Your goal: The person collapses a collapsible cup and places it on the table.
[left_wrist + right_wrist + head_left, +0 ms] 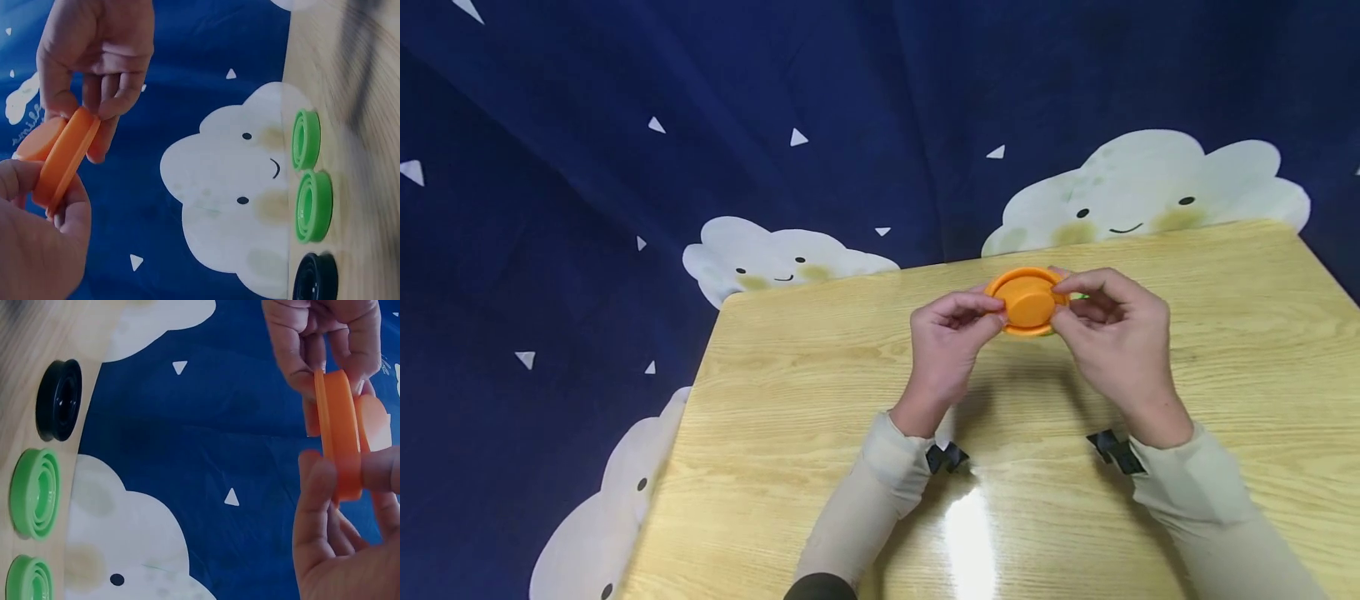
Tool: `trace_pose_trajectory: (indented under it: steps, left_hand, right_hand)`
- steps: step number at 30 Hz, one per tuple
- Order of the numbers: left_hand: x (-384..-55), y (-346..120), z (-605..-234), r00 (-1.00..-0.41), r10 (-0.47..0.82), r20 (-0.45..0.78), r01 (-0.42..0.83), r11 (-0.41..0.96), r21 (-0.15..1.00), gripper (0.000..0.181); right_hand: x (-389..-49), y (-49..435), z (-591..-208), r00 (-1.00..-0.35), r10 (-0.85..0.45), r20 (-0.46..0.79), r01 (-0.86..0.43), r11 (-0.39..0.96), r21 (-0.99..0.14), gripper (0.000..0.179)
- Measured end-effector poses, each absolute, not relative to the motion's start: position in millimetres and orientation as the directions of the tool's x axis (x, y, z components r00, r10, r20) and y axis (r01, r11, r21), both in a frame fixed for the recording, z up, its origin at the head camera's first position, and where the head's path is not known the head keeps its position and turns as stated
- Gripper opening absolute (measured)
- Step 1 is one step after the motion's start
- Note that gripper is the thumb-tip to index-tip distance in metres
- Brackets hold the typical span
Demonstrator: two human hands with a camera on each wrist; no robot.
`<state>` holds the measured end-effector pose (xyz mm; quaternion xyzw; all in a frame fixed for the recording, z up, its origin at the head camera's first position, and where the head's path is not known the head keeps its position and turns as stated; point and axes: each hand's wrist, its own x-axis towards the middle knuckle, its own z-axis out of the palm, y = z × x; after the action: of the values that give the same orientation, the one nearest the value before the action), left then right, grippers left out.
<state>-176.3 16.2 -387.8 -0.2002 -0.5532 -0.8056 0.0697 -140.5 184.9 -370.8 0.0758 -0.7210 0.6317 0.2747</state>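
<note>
Both hands hold an orange collapsible cup (1028,308) above the far part of the table. It is round, with a wide outer ring and a flat disc standing out from its middle on the side toward me. My left hand (951,342) pinches its left rim between thumb and fingers. On the opposite rim, the thumb and fingers of my right hand (1120,333) grip it. The left wrist view shows the cup (65,156) edge-on, its disc pushed out. Beyond the hands stand two green ringed pieces (314,206) and a black one (59,400), similarly round.
The light wooden table (790,400) ends at a far edge just behind the hands. A dark blue cloth (850,83) with white clouds and triangles hangs behind it and along the left side. Both sleeves reach across the near part of the table.
</note>
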Motion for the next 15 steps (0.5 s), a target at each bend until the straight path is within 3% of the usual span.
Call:
trace_pose_trajectory:
  steps: [6, 11, 15]
  left_hand:
    - [-177.9, 11.8, -389.9, -0.889, 0.146, 0.435, 0.358, -0.372, 0.856, 0.019]
    - [-178.2, 11.8, -389.1, -0.851, 0.181, 0.493, 0.434, -0.287, 0.854, 0.020]
    - [-178.4, 12.9, -388.6, -0.811, 0.212, 0.546, 0.513, -0.191, 0.837, 0.019]
  right_hand:
    - [-141.5, 186.3, -367.2, -0.841, 0.223, 0.492, -0.447, 0.223, -0.866, 0.019]
    - [-143.7, 188.1, -369.7, -0.820, 0.201, 0.535, -0.492, 0.228, -0.840, 0.023]
    - [-144.4, 186.7, -372.5, -0.797, 0.178, 0.577, -0.511, 0.310, -0.802, 0.028]
